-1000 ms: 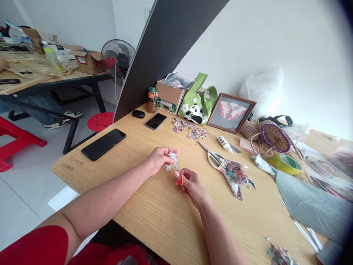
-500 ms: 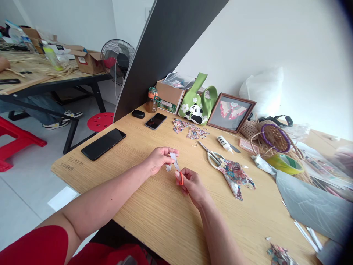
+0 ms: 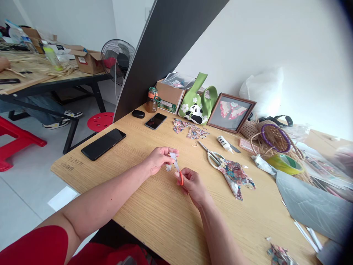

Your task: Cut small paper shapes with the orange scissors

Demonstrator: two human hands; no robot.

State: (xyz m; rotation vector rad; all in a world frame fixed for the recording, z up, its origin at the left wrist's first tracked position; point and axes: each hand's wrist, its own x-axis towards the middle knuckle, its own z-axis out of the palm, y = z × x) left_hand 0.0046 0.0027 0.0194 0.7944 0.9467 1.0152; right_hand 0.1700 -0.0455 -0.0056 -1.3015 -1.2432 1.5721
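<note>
Beneath both arms I see the wooden counter (image 3: pixel 154 206), floral cloth (image 3: pixel 237 173) lying to the right. I have the right grip (image 3: pixel 191 184) closed round small orange-handled scissors (image 3: pixel 181 178) — blades up against a white piece (image 3: pixel 173 156), pinched in my left grip (image 3: pixel 159 160) over the counter. Just below sits a pale scrap (image 3: pixel 168 168).

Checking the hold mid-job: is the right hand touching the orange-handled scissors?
Touching. The head view shows the right hand holding the orange-handled scissors, with thumb and fingers right at the orange handle.
</note>
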